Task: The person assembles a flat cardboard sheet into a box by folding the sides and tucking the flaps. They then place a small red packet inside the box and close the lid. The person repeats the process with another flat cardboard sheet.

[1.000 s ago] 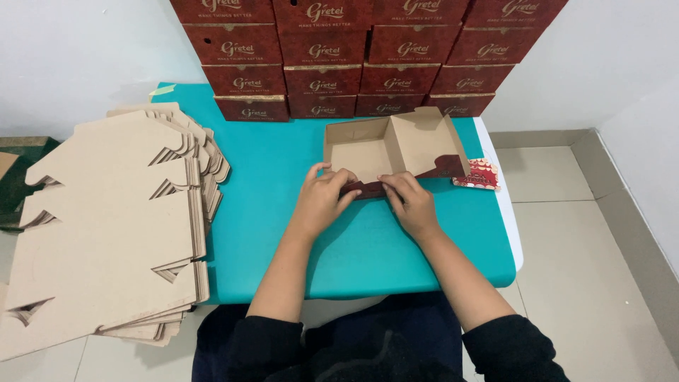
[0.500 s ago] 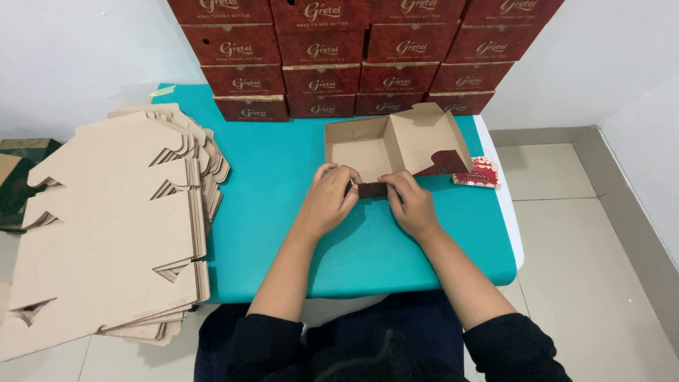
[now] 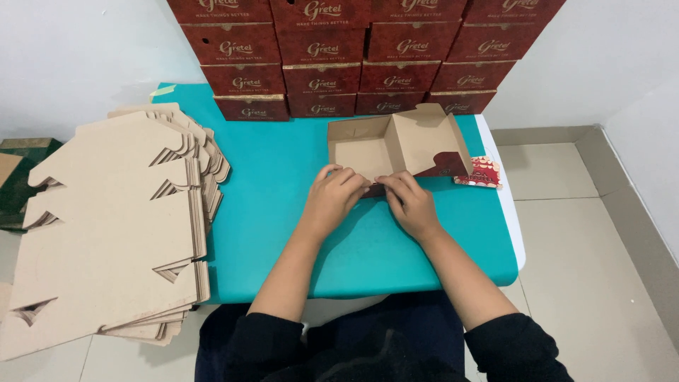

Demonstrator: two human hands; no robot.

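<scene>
A half-folded cardboard box (image 3: 396, 145), brown inside and dark red outside, lies open on the teal table (image 3: 283, 177). My left hand (image 3: 336, 194) and my right hand (image 3: 409, 201) meet at the box's near edge. Both pinch its dark red front flap (image 3: 375, 189), fingers curled over it. The box's rear and side walls stand up, and the right wall leans outward.
A tall stack of flat brown box blanks (image 3: 113, 219) covers the table's left side and overhangs its edge. Finished dark red boxes (image 3: 353, 56) are stacked in rows against the back wall. A small red patterned card (image 3: 479, 172) lies right of the box. Tiled floor lies to the right.
My hands have drawn closer together on the front flap, folding it down against the box's near edge. The box has stayed in place.
</scene>
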